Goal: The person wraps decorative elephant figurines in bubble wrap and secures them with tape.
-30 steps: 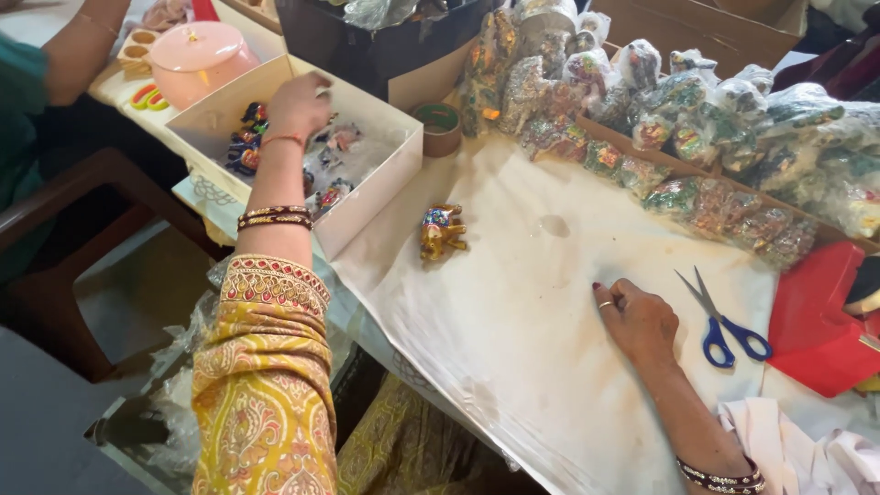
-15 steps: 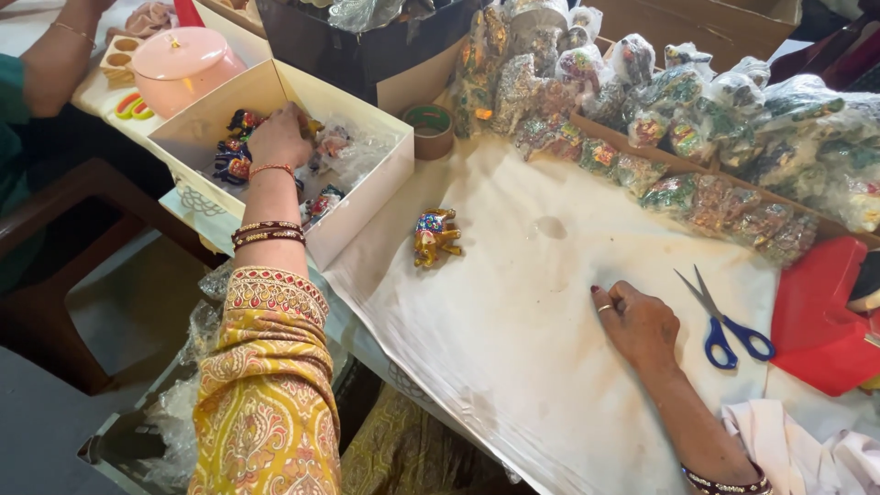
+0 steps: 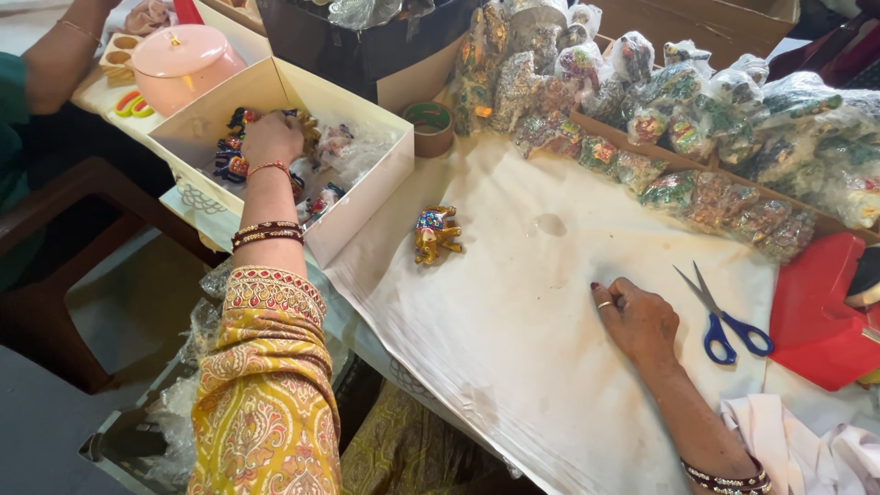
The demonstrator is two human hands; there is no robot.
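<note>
Here one left hand [image 3: 271,139] grips a figurine in one box [image 3: 353,220]; right hand [image 3: 639,318] loosely curled, empty.

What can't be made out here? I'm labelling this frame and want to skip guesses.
- Head view: left hand fingers, hidden behind its own back inside the white box; a grip cannot be told.
- Wrapped figurines: film blurs their shapes.
- Red case: cut off by the right edge.
- Right hand fingertips curl under.
</note>
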